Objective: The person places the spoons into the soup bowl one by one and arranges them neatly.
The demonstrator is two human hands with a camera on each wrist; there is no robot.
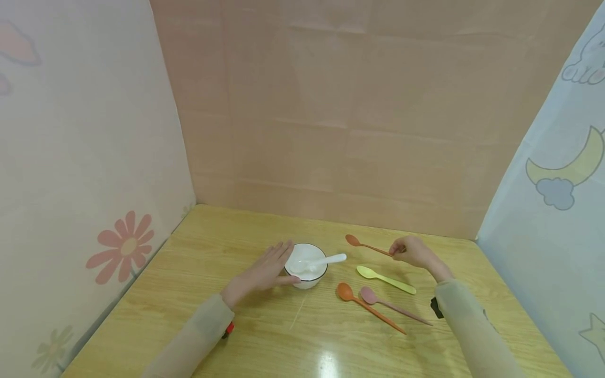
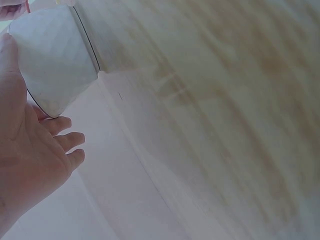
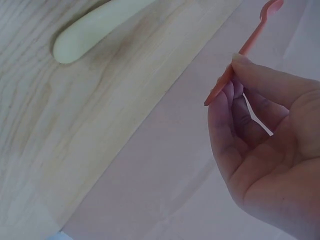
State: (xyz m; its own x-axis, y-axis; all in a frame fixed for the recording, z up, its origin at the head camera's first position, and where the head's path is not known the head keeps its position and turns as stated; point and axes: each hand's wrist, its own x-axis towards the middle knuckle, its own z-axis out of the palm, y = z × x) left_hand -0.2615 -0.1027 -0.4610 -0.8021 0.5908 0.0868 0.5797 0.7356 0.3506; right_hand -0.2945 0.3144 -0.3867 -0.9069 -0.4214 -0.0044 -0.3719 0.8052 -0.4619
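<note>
Left hand is laid flat, fingers straight, against the near-left side of the white bowl on the bench; a white spoon is seen resting in the bowl. Right hand is closed in a pinch on the handle end of a thin orange-brown spoon, held at the far right of the bench. Thumb and fingertips on that handle are shown clearly only by the right wrist view. A yellow-green spoon, an orange spoon and a pink spoon lie nearer.
</note>
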